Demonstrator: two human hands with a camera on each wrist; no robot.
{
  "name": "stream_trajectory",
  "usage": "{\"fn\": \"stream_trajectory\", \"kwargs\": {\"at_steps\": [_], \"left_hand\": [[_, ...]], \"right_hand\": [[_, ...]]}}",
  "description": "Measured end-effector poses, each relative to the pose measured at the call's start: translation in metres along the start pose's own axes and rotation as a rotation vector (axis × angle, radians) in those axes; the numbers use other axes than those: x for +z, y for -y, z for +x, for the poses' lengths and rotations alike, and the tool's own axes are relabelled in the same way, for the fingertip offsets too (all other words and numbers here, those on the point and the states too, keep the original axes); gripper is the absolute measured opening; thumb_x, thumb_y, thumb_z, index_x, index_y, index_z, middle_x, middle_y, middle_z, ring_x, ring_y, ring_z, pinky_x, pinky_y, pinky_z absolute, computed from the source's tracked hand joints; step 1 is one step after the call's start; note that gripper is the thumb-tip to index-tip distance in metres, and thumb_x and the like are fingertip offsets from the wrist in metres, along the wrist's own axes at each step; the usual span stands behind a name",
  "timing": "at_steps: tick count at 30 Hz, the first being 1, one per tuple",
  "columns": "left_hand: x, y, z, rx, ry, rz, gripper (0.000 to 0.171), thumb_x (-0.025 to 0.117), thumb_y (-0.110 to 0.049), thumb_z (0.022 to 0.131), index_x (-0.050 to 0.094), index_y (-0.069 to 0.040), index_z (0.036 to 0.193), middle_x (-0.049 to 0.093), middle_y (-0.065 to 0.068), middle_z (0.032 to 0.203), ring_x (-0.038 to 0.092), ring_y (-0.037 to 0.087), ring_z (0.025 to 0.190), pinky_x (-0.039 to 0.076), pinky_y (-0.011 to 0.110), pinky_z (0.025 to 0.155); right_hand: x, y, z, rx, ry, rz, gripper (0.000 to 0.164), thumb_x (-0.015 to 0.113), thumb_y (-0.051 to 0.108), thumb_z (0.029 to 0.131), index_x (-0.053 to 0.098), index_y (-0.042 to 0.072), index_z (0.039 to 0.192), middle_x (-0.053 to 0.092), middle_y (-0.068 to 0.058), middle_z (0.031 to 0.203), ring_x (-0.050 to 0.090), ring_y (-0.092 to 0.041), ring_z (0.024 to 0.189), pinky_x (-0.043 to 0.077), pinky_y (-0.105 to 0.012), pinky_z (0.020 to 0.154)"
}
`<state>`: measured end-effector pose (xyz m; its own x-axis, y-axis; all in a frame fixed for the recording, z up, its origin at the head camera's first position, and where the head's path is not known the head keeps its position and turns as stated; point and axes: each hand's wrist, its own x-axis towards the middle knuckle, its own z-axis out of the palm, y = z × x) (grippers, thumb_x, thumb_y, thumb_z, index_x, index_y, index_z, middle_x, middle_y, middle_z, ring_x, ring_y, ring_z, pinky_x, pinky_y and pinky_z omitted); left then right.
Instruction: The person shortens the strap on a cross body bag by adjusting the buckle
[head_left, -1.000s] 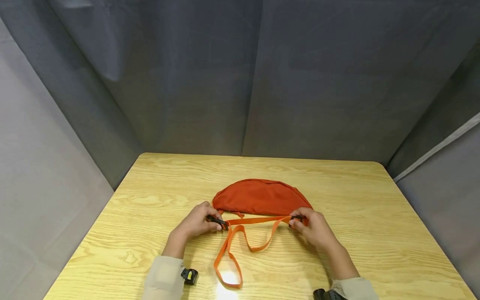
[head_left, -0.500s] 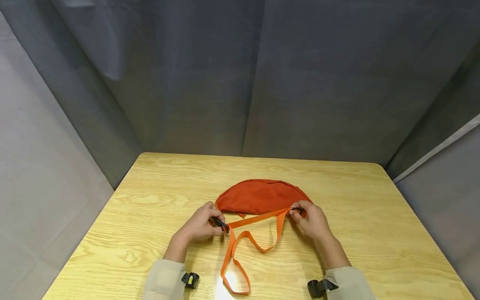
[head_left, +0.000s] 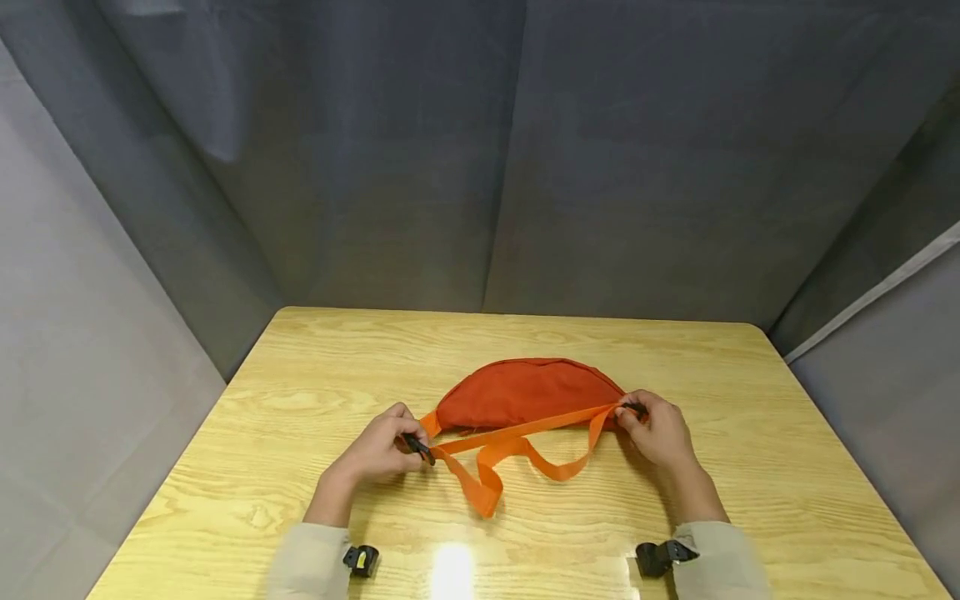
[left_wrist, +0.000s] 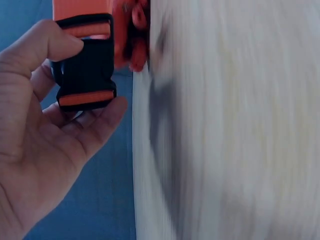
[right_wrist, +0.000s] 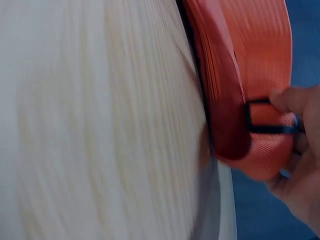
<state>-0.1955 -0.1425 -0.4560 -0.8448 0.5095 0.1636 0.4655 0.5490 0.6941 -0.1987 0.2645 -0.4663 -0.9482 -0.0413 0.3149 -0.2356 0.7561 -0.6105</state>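
A red-orange waist bag (head_left: 528, 393) lies on the table with its curved side away from me. My left hand (head_left: 381, 446) pinches a black side-release buckle (left_wrist: 86, 70) between thumb and fingers; its two halves are joined. By the bag's right end, my right hand (head_left: 660, 429) pinches a black strap slider (right_wrist: 272, 116) threaded on the orange strap (right_wrist: 262, 45). Between both hands one stretch of strap runs nearly straight, while a slack loop (head_left: 491, 479) hangs below it. Some fingertips of the right hand are hidden behind the strap.
The wooden table (head_left: 225, 500) has a bright light reflection near its front. Grey curtains (head_left: 390, 167) stand behind it and at both sides. Black wrist cameras sit on the cuffs of both light sleeves.
My right hand has moved right and slightly away from me with the slider, and the left hand a little left. The strap between them is longer, and the hanging loop has become smaller.
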Motion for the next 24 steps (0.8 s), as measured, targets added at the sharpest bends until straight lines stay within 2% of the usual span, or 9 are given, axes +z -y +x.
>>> {"fn": "stream_trajectory", "kwargs": {"at_steps": [4,7,10,15,18,24], "left_hand": [[-0.007,0.004,-0.004,-0.018,0.009,0.0,0.021,0.07,-0.009,0.06,0.061,-0.022,0.074,0.04,-0.001,0.079,0.043,0.016,0.07,0.042,0.024,0.06],[-0.011,0.006,-0.004,-0.035,0.008,-0.028,0.021,0.068,-0.007,0.062,0.061,-0.022,0.075,0.04,0.0,0.081,0.043,0.017,0.072,0.043,0.026,0.062],[-0.013,0.009,-0.006,-0.042,-0.002,-0.038,0.022,0.067,-0.004,0.061,0.06,-0.021,0.075,0.04,0.001,0.081,0.043,0.019,0.072,0.044,0.028,0.062],[-0.02,0.016,-0.01,-0.028,-0.026,-0.012,0.022,0.066,-0.003,0.061,0.059,-0.019,0.074,0.04,0.0,0.081,0.042,0.017,0.072,0.044,0.027,0.062],[-0.023,0.02,-0.014,-0.033,-0.049,-0.01,0.022,0.066,-0.003,0.06,0.059,-0.019,0.074,0.04,-0.001,0.082,0.043,0.016,0.072,0.043,0.026,0.063],[-0.026,0.027,-0.023,-0.068,-0.05,-0.031,0.024,0.068,-0.001,0.059,0.059,-0.019,0.073,0.043,-0.001,0.083,0.044,0.014,0.073,0.044,0.026,0.066]], "right_hand": [[-0.007,-0.011,-0.002,0.0,0.059,0.062,0.007,0.059,0.014,0.082,0.057,0.009,0.086,0.056,-0.001,0.072,0.046,-0.014,0.05,0.039,-0.026,0.042],[-0.011,-0.016,-0.006,0.04,0.079,0.105,0.008,0.057,0.014,0.083,0.056,0.009,0.089,0.055,-0.005,0.073,0.048,-0.016,0.047,0.041,-0.026,0.038],[-0.016,-0.022,-0.01,0.07,0.073,0.107,0.008,0.055,0.015,0.084,0.055,0.008,0.089,0.054,-0.005,0.071,0.048,-0.016,0.045,0.041,-0.026,0.036],[-0.026,-0.032,-0.014,0.07,0.092,0.093,0.01,0.054,0.016,0.085,0.055,0.007,0.089,0.054,-0.007,0.07,0.049,-0.016,0.044,0.041,-0.028,0.038],[-0.03,-0.037,-0.015,0.065,0.073,0.069,0.008,0.054,0.013,0.085,0.055,0.006,0.089,0.055,-0.006,0.071,0.05,-0.016,0.048,0.041,-0.027,0.039],[-0.036,-0.048,-0.015,-0.014,-0.021,-0.044,0.005,0.056,0.004,0.079,0.057,0.006,0.084,0.055,-0.005,0.075,0.048,-0.018,0.064,0.037,-0.028,0.051]]}}
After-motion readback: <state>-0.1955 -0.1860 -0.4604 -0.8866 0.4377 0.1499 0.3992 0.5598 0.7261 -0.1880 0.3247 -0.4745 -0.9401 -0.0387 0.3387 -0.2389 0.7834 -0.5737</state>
